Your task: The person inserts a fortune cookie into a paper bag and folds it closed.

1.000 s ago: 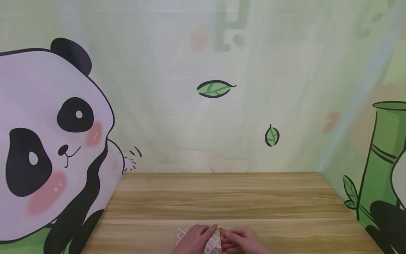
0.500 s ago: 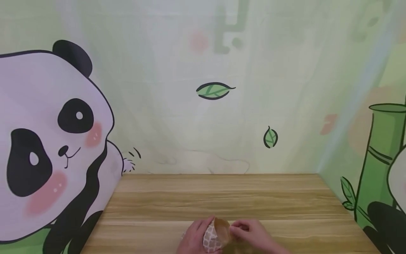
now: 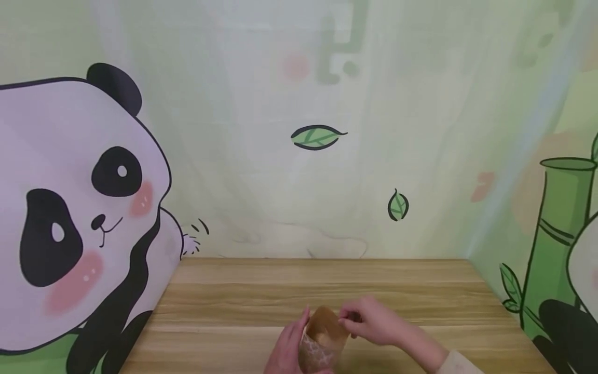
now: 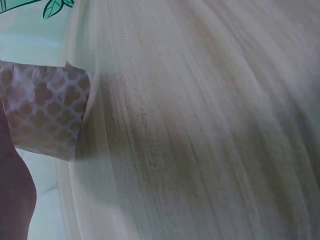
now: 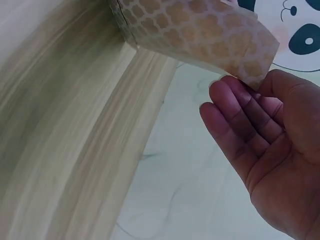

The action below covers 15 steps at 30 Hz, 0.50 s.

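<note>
A brown paper envelope (image 3: 317, 353) with a white lattice pattern is held up at the front of the table, its plain brown inner side showing in the head view. My left hand (image 3: 286, 347) holds its left side, fingers along the edge and thumb low across the front. With thumb and index finger, my right hand (image 3: 371, 319) pinches the corner of the flap on the right. In the right wrist view, the right hand (image 5: 270, 135) has its other fingers loosely bent below the patterned flap (image 5: 240, 50). The left wrist view catches one patterned end of the envelope (image 4: 47, 110).
The wood-grain table (image 3: 233, 296) extends behind the hands to a pale green printed backdrop (image 3: 233, 156). A drawn panda (image 3: 79, 208) covers the left side and a drawn bamboo stalk (image 3: 556, 234) the right.
The envelope has gone from lying under the left hand to being tilted up with its brown inside exposed. The right hand has moved up and slightly right, drawing the flap along.
</note>
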{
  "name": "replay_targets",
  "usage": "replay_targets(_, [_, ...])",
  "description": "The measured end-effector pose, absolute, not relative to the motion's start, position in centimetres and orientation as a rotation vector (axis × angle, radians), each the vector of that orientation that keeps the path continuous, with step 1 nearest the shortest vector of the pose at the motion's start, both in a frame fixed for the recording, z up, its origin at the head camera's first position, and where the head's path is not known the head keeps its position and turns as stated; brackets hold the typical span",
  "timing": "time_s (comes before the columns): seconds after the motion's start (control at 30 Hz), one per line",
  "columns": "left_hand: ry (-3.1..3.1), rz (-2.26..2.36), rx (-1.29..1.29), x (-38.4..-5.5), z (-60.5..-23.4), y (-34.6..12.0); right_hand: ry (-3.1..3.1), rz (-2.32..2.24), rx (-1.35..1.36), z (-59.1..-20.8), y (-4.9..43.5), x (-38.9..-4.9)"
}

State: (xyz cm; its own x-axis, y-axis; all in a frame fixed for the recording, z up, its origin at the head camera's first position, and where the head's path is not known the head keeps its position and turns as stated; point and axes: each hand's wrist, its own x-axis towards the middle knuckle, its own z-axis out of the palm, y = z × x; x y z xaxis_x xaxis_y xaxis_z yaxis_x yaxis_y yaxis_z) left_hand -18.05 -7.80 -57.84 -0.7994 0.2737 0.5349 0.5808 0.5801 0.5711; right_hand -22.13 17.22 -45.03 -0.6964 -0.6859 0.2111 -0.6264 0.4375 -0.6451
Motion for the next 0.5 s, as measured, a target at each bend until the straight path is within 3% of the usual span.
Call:
replay_targets(0.23, [-2.372, -1.234, -0.806, -18.9, -58.4, -8.8, 2.586, -1.066, -1.143, -44.5, 17.7, -22.7])
replay_targets(0.5, [-2.507, -1.451, -0.742, -19.4, -56.9, -8.9, 2.391, -1.268, -1.048, -45.7, 18.3, -23.4])
